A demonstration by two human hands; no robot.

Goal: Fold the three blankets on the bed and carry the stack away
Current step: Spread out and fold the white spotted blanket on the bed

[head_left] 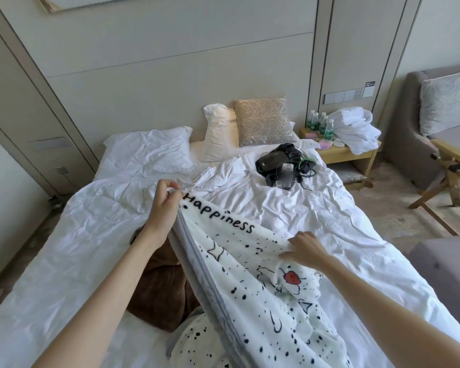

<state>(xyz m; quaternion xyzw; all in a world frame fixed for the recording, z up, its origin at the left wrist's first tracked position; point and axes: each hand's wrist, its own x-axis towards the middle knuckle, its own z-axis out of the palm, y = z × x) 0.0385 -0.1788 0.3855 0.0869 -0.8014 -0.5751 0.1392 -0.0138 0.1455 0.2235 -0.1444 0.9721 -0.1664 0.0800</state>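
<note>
Partly, one brown blanket (157,290) is hiding beneath the left hand (164,201). That hand and the right hand (307,251) are gripping one spotted blanket (250,264).

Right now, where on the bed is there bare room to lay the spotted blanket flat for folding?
Bare duvet left of the brown blanket, out to the bed's edge; also the band between the spotted blanket and the white pillow. Crowded: black gear pile top right, and the nightstand with bottles and towels.
</note>
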